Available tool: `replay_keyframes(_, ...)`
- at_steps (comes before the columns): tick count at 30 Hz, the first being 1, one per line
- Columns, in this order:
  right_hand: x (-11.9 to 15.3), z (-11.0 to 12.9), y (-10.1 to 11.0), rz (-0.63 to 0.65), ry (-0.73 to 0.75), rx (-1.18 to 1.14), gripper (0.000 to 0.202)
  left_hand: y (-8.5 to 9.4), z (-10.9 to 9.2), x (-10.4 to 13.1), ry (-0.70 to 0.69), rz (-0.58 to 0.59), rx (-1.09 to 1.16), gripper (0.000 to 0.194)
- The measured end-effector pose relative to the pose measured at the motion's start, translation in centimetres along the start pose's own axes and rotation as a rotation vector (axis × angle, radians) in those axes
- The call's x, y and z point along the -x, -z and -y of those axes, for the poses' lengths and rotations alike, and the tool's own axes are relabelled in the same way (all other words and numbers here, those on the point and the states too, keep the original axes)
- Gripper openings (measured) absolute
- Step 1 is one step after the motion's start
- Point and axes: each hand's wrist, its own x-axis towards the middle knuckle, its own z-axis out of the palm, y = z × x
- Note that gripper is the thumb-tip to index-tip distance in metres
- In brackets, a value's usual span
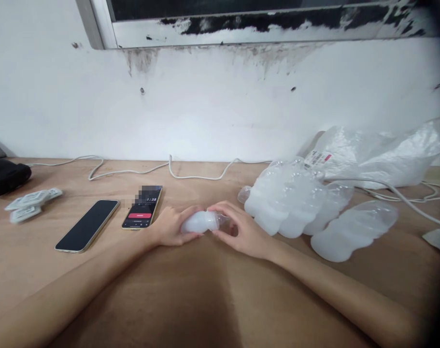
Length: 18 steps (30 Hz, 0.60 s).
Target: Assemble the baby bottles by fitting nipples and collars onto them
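Observation:
A small translucent white plastic bottle (200, 222) with a clear end piece lies sideways between my hands, just above or on the wooden table. My left hand (171, 226) is closed round its rounded white body. With thumb and fingers, my right hand (241, 229) grips the clear end (220, 221), which points right. Whether the bottle touches the table I cannot tell. To the right of my right hand lies a pile of similar white bottles with clear tops (288, 198), and a few more (350, 232) sit at its near right side.
Left of my hands lie a dark-screened phone (89, 226) and a phone with a lit screen (143, 208). Farther left are white packets (31, 203) and a black object (6, 175). A plastic bag (379, 154) stands back right. White cables (198, 177) run along the wall.

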Motion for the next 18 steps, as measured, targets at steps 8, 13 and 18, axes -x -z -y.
replay_keyframes(8,-0.33,-0.17,-0.04,0.125,-0.305,-0.07,0.039,-0.21,-0.26,-0.02,-0.053,0.052,-0.067,0.047)
replay_keyframes(13,-0.26,-0.37,0.22,0.166,-0.349,0.058,0.051,-0.16,-0.09,-0.03,-0.041,0.046,-0.029,0.048)
replay_keyframes(18,-0.13,-0.67,0.54,0.045,-0.041,-0.025,0.058,-0.27,0.32,-0.07,-0.036,0.003,0.012,0.051)
